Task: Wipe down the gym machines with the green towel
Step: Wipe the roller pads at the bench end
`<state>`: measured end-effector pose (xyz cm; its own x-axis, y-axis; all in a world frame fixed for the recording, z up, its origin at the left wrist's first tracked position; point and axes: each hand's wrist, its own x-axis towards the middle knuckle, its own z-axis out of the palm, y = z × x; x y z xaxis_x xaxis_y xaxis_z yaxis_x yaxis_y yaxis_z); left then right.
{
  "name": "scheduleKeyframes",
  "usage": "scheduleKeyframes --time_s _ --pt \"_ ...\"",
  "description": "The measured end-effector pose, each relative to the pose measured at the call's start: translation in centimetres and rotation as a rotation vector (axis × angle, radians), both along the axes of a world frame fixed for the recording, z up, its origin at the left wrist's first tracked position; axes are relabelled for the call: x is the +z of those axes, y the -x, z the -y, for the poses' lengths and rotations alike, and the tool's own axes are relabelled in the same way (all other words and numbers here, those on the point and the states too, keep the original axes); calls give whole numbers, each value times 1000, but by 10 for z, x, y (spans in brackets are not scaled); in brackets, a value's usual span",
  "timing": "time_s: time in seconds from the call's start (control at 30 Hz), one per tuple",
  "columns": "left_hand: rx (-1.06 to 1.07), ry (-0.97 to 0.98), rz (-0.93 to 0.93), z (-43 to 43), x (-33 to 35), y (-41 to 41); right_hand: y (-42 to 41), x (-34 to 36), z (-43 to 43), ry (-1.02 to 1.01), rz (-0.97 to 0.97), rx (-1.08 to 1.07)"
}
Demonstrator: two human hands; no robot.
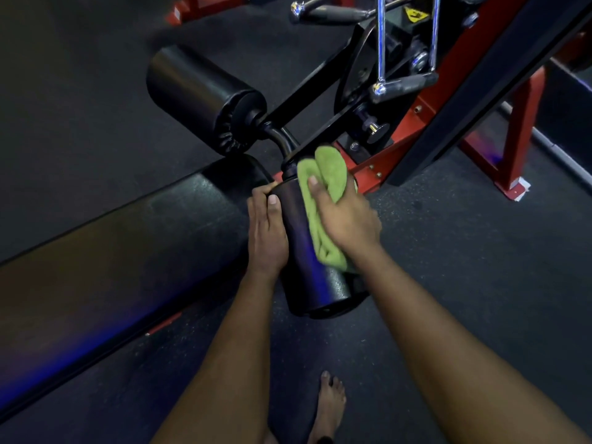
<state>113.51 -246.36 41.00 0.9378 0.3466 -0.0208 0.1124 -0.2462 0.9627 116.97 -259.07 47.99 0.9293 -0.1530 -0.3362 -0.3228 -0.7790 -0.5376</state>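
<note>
A black padded roller (pixel 315 280) of a red-framed gym machine (pixel 416 133) lies in the middle of the view. My right hand (pixel 344 216) grips the folded green towel (pixel 323 177) and holds it against the roller's upper right side. My left hand (pixel 267 229) lies along the roller's left side, fingers wrapped round its far end, thumb on top. A second black roller (pixel 205 97) sticks out to the upper left on the same arm.
A long black bench pad (pixel 112 261) runs from lower left toward the rollers. Chrome cable handles (pixel 403 84) hang above the frame. A red frame leg (pixel 515 155) stands at right. My bare foot (pixel 330 408) is on the dark rubber floor (pixel 480 251).
</note>
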Motion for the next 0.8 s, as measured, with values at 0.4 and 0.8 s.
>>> scheduleKeyframes --time_s 0.4,0.8 --pt "-24 -20 -12 -5 -7 2 72 -5 33 -126 -15 18" --pt "0 -6 19 -5 -13 -1 -35 -38 34 -1023 -169 -51"
